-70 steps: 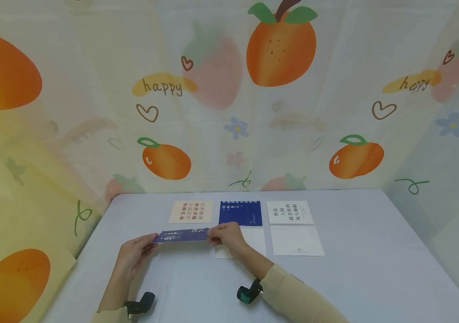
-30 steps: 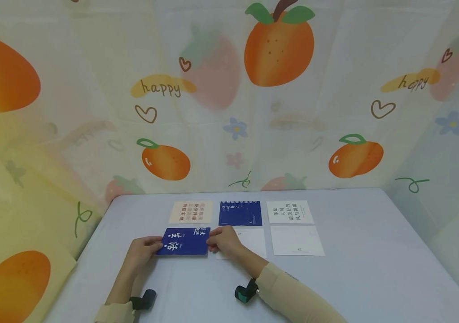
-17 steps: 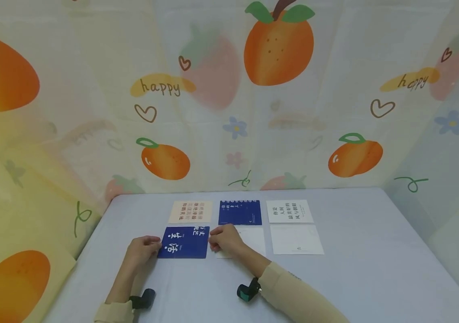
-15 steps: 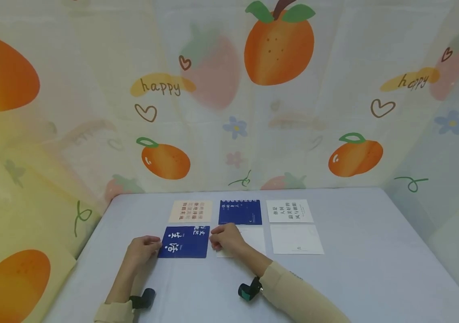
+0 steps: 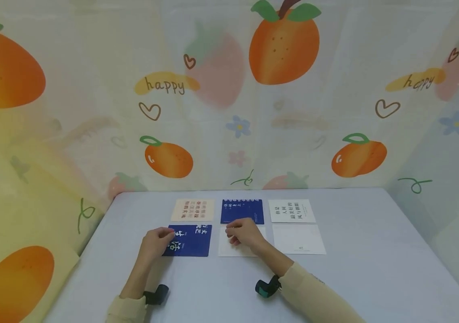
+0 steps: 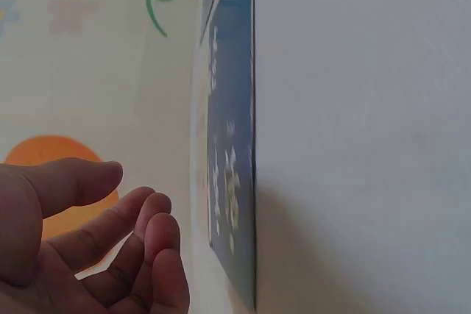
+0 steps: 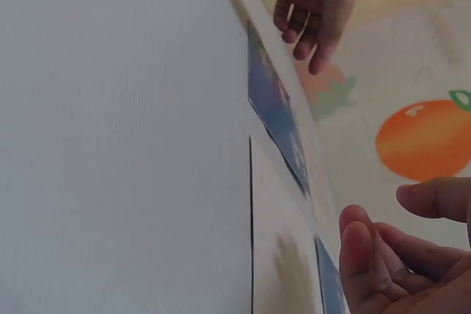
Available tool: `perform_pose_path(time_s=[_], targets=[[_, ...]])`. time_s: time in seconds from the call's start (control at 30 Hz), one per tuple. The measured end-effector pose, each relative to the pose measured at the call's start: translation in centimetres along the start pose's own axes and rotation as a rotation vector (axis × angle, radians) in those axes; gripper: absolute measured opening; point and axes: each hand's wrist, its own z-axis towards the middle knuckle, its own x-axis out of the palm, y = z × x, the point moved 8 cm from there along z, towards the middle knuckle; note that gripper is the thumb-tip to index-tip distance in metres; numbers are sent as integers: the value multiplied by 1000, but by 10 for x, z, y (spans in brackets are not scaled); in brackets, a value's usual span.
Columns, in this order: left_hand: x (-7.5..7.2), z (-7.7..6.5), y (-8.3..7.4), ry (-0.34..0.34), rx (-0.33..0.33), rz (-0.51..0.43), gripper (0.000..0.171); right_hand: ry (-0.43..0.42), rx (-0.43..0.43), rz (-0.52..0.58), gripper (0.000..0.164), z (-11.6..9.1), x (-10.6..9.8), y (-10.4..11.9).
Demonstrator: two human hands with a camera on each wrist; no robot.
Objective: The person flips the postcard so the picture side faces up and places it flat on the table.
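Along the left edge of the blue card (image 5: 193, 242), my left hand (image 5: 154, 244) hangs over one corner but no longer grips it. About two seconds ago I held the card raised and tilted between both hands, and half a second ago my fingers were still at its two ends. Now it lies flat on the table (image 5: 213, 291) and I have let go. My left thumb stands apart from the bent fingers with nothing between them, and the left wrist view shows a gap to the card. My right hand (image 5: 247, 233) has moved off to the right of the blue card, over the white card (image 5: 231, 252); its fingers are loosely curved, the thumb clear of them, and it holds nothing. I take this to mean that the blue card is placed and needs at most a nudge.

It is deep blue, with large white characters on its left part and smaller ones at its far right corner. It looks unbent and sits roughly in line with the white card, a narrow strip of table between them. Just behind it is the cream card (image 5: 194, 210); behind and to the right, the second blue card (image 5: 242, 211).
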Motion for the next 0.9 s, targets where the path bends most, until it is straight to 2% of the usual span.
perform_pose_path(time_s=[0.33,0.6,0.9], targets=[[35,-3,-38,52,105,-4,25,-68,50,-11,25,-13,-44,-15],[67,-6,-52,116,93,-3,21,-111,99,-20,26,-27,-74,-26],[86,-10,-62,180,89,-4,24,-131,165,-66,27,-38,-93,-38]])
